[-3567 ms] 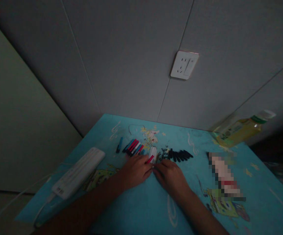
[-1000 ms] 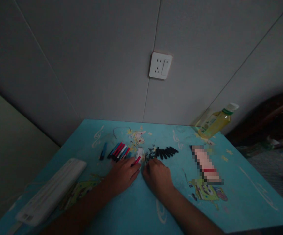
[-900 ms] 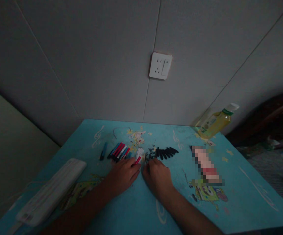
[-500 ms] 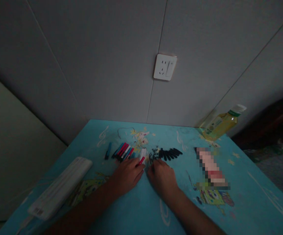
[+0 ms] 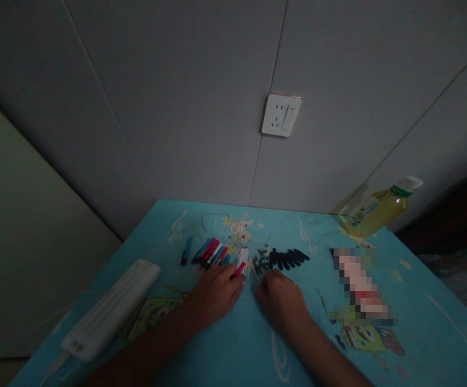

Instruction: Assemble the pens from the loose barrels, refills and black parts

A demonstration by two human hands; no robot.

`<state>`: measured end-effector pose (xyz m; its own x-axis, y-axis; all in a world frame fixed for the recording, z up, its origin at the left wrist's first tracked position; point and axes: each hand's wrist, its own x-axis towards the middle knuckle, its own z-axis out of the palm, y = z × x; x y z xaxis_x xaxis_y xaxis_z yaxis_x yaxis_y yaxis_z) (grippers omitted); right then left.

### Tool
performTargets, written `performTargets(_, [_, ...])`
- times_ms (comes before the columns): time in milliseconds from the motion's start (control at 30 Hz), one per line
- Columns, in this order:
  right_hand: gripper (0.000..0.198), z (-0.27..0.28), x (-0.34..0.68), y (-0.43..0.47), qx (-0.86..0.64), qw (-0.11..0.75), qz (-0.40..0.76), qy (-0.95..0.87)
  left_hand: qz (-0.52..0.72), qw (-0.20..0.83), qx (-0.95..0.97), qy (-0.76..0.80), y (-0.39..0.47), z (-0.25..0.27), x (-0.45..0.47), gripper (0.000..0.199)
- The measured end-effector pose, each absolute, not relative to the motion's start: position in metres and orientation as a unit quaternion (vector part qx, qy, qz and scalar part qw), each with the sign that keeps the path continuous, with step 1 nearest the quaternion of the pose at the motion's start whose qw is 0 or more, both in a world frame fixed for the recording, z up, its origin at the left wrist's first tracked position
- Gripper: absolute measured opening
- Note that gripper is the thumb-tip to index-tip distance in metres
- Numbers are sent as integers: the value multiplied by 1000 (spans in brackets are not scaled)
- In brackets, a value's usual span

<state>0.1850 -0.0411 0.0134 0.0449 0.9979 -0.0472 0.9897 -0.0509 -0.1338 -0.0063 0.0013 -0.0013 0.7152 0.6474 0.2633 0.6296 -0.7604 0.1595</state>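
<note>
My left hand (image 5: pixel 218 291) is closed round a short red marker barrel (image 5: pixel 239 269), which sticks out past the fingertips. Just beyond it lies a bundle of slim white sticks (image 5: pixel 243 255). Opposite, my right hand (image 5: pixel 282 296) is pinched on a thin pale stick (image 5: pixel 253 267) that points up and left; its held end is hidden by the fingers. Left of the bundle is a row of red, white and blue marker barrels (image 5: pixel 211 251). A row of black caps (image 5: pixel 289 258) and small dark bits (image 5: pixel 261 259) lie beyond my right hand.
A lone blue marker barrel (image 5: pixel 187 250) lies left of the row. A white power strip (image 5: pixel 112 309) with a cable is at the left edge of the blue table (image 5: pixel 233 355). At right are a blurred-out pink box (image 5: pixel 360 282) and a bottle of yellow liquid (image 5: pixel 379 209).
The whole view has shifted, so everything appears slightly farther right. My right hand has moved slightly away from my left, and the thin stick in it shows more clearly.
</note>
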Motion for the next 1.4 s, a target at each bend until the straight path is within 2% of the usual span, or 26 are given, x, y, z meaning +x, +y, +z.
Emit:
performTargets(500, [22, 17, 187, -41, -726, 23, 82, -682, 138, 41, 926, 348, 1, 2, -6, 25])
performTargets(667, [27, 17, 185, -37, -734, 5, 106, -671, 140, 51, 925, 349, 1, 6, -5, 36])
performTargets(833, [29, 14, 188, -35, -729, -3, 105, -677, 163, 82, 908, 377, 5, 3, -7, 38])
performTargets(1067, [28, 11, 189, -37, -730, 10, 100, -676, 234, 101, 899, 356, 11, -10, -8, 61])
performTargets(1400, [18, 18, 186, -39, -733, 16, 102, -672, 318, 165, 858, 368, 11, -17, -9, 39])
